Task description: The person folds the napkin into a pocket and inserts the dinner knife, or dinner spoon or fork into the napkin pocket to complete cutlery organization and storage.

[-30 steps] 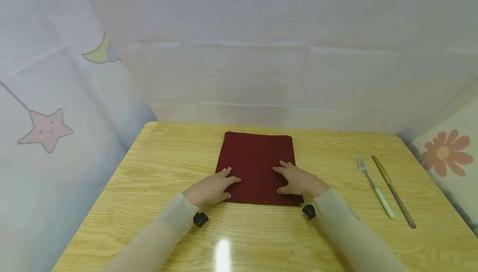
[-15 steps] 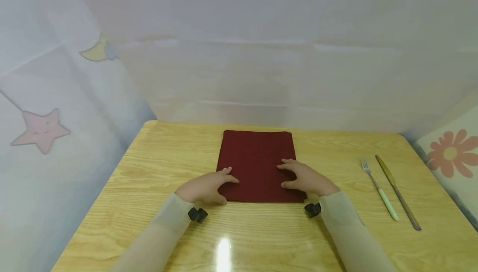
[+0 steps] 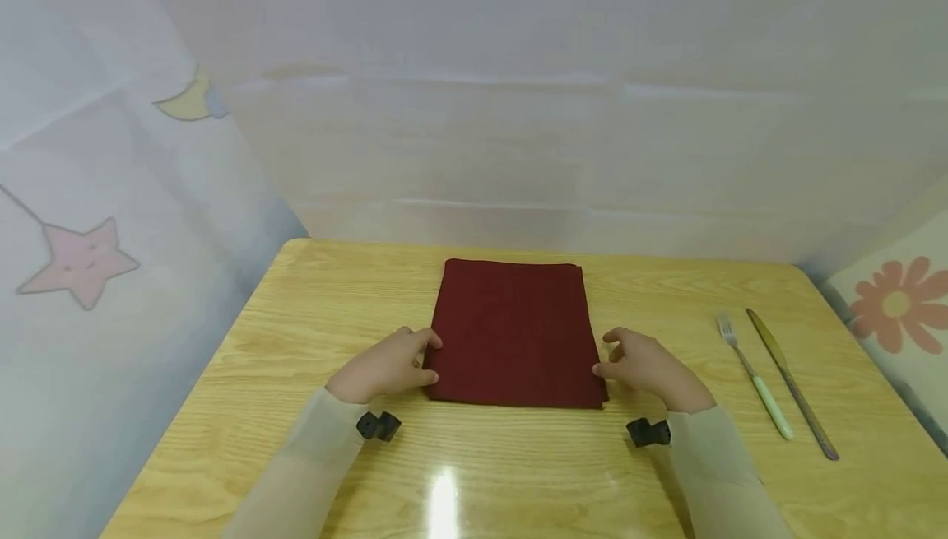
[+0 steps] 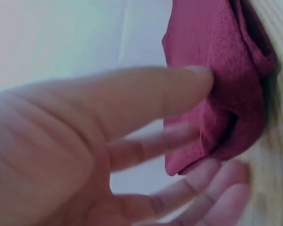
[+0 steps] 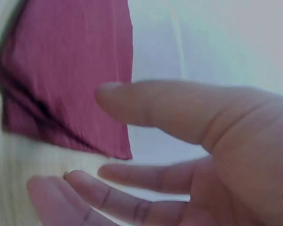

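- Both arms wear long, loose sleeves of a pale beige, slightly sheer fabric: the left sleeve (image 3: 311, 457) and the right sleeve (image 3: 722, 473) each end at the wrist.
- The cuffs are plain, with no buttons, stripes or print that shows in the head view.
- A small black camera mount (image 3: 378, 425) sits at the left wrist, just past the cuff; it looks like two short dark knobs side by side.
- A matching black mount (image 3: 648, 432) sits at the right wrist, blocky and dark.
- The left hand (image 3: 385, 364) and right hand (image 3: 652, 362) are bare: no gloves, rings or watch show.
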A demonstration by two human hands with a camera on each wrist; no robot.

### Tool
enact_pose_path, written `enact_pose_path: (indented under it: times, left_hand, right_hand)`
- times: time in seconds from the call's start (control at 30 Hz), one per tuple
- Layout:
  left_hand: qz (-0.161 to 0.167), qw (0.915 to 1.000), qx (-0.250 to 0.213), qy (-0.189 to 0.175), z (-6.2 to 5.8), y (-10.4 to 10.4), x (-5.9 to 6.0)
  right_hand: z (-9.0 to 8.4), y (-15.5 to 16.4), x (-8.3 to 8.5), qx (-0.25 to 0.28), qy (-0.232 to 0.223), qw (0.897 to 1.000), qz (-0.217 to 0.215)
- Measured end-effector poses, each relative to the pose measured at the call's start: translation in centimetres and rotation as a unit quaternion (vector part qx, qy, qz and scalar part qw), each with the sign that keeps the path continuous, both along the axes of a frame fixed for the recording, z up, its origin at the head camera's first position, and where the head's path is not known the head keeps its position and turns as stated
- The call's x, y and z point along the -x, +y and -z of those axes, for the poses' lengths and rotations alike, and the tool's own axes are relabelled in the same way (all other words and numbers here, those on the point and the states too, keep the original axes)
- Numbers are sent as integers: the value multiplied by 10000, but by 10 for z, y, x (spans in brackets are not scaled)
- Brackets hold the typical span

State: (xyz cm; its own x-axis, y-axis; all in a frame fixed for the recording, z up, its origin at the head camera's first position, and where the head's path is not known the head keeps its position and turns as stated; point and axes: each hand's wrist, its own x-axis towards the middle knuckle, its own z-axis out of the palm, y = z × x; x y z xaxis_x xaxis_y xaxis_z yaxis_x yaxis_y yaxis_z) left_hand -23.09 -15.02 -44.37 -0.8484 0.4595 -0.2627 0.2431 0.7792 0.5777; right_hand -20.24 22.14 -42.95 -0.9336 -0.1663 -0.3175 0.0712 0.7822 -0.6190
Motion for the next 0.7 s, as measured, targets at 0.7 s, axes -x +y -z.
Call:
enact_pose_path:
  times: [0.7]
  left_hand:
    - [-833, 9860, -1287, -661, 15, 9, 1]
  right_hand:
    - [16, -23, -2, 726, -126, 9962, 475]
